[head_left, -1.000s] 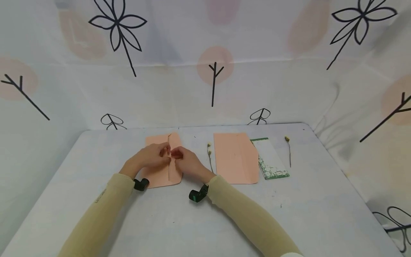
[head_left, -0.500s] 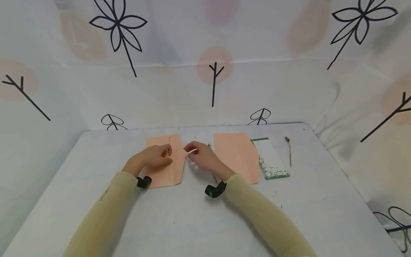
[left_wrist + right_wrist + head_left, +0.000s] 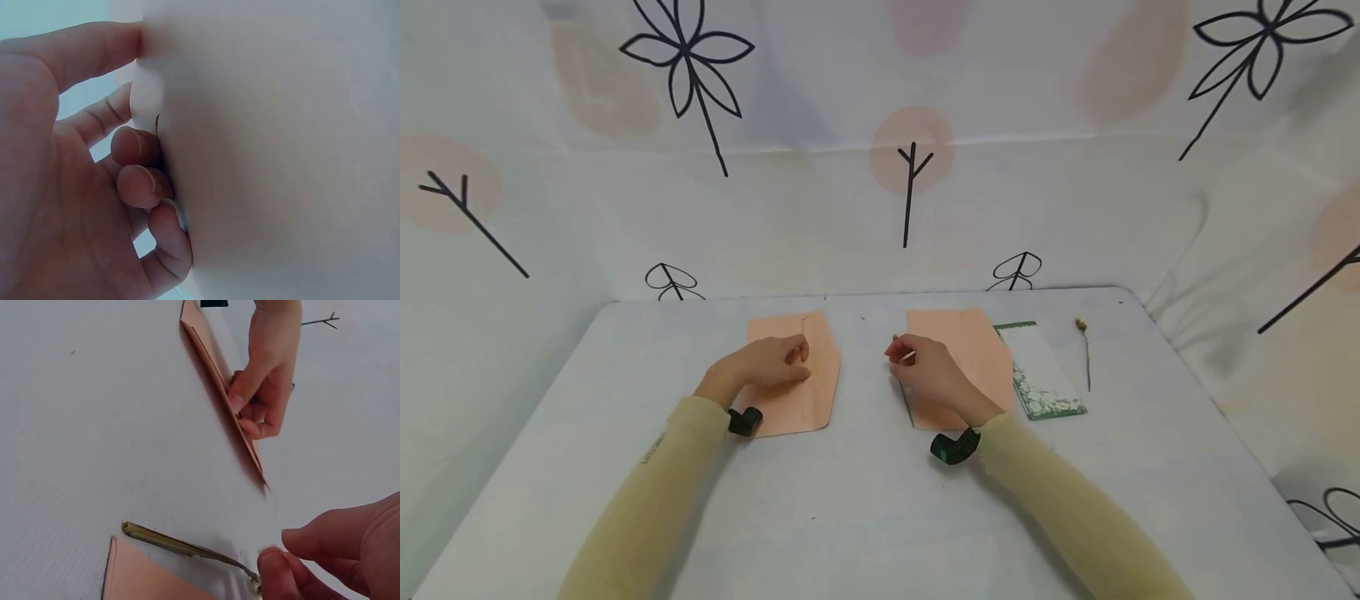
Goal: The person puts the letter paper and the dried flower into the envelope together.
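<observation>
In the head view my left hand [image 3: 775, 360] rests on a peach envelope [image 3: 823, 379], its fingers loosely bent with the tips on the paper. The envelope's flap lies spread toward the right. My right hand [image 3: 928, 367] hovers at the left edge of a second peach envelope [image 3: 985, 358], beside a thin dried flower [image 3: 907, 404]. In the right wrist view the stem [image 3: 169, 540] runs up to my bent fingertips [image 3: 276, 572], which partly hide the flower head; thumb and finger show a small gap there.
A white card with a green floral border [image 3: 1033, 375] lies partly under the second envelope. Farther right lies another dried flower [image 3: 1086, 354]. The white table [image 3: 850, 517] meets a patterned cloth backdrop [image 3: 820, 217] at the back.
The first envelope's flap, folded over a second ago, is now spread out. My right hand has moved right from it to the dried flower. My left hand has stayed on the envelope.
</observation>
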Motion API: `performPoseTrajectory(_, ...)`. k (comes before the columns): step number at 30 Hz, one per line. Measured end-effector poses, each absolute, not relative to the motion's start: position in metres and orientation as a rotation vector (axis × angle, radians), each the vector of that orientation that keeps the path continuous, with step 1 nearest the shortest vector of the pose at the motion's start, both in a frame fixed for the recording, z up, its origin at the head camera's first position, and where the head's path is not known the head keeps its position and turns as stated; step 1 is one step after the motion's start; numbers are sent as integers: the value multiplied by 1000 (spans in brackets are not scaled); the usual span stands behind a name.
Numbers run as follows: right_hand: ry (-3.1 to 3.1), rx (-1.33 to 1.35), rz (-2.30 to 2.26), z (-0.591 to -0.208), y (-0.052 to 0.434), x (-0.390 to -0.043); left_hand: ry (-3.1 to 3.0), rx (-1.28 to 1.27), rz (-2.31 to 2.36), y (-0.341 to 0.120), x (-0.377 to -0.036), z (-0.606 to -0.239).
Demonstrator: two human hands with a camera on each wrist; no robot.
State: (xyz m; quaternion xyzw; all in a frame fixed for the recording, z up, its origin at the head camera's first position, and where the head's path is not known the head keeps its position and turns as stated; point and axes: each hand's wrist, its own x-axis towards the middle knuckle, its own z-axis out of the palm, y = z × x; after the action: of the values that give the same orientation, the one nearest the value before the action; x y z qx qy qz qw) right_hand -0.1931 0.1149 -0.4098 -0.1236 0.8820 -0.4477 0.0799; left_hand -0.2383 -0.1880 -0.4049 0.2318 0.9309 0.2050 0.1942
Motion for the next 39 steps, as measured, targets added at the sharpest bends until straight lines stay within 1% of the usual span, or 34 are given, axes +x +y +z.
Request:
performPoseTrajectory(12, 2735, -319, -1244, -404, 119, -184, 2615, 620, 547, -182, -238, -400)
performPoseTrajectory(23, 2818, -243, -1108, -413, 107, -184, 2604, 600, 572, -183, -236, -398)
performPoseTrajectory(33, 2887, -251, -985, -414, 101, -186, 2597, 595, 573, -186, -234, -397)
performPoseTrajectory(39, 2828, -265, -1008, -415, 100, -184, 2602, 608, 564, -186, -233, -398)
